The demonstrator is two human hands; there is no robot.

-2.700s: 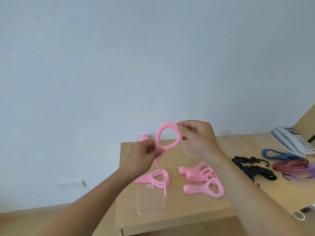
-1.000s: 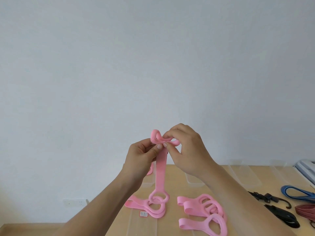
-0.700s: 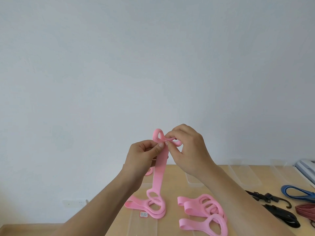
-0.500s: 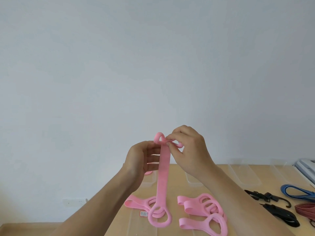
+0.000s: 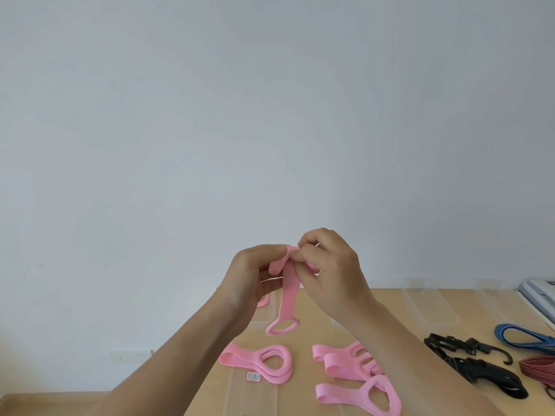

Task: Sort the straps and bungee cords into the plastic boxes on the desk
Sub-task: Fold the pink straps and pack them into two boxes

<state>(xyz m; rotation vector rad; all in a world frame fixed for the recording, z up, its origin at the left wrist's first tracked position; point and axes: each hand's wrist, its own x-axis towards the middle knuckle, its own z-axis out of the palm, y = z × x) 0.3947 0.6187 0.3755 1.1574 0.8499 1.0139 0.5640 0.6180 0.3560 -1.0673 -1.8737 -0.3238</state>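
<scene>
left hand [image 5: 252, 273]: pinching pink strap [image 5: 288, 291] top
right hand [image 5: 329, 267]: pinching same folded end
strap loop: dangles above desk [image 5: 399, 331]

Both hands are raised over the table [image 5: 471, 328]. The left hand [image 5: 252, 274] and the right hand [image 5: 333, 271] pinch the upper end of a pink strap [image 5: 288, 295], which hangs down with its ring end at the bottom. On the table lie folded pink straps [image 5: 264, 366]; further right are black straps [image 5: 480, 376], a blue cord [image 5: 525, 337] and red cords [image 5: 540, 367].
</scene>
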